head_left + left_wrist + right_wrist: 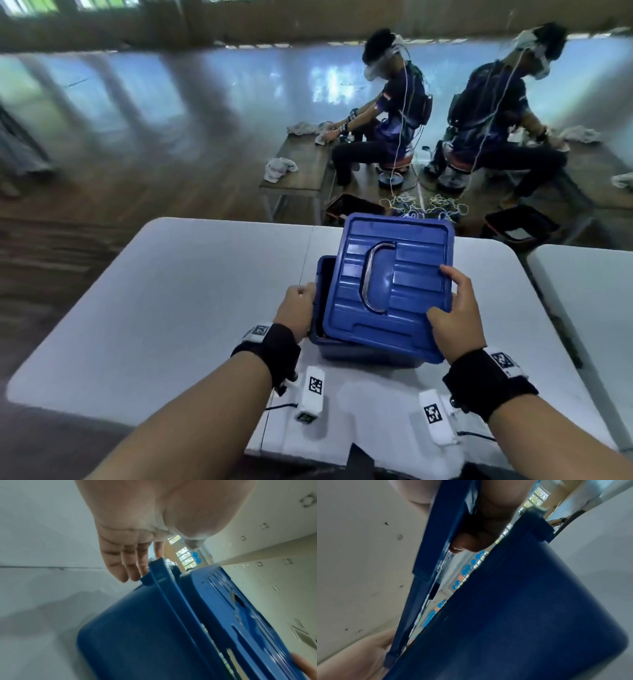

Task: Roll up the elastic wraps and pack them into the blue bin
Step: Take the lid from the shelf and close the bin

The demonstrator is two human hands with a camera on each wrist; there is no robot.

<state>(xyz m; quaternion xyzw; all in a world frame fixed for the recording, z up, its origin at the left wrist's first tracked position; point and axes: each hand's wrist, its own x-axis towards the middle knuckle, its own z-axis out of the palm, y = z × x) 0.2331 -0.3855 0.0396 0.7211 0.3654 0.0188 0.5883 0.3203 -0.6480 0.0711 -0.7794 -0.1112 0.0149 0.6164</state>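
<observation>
The right hand (457,315) grips the lid (388,287) askew over the bin (320,274); the left hand (296,308) rests open-fingered against the bin's side.

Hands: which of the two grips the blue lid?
The right hand pinches the lid, thumb on top. The left hand rests against the bin's side, off the lid.
</observation>
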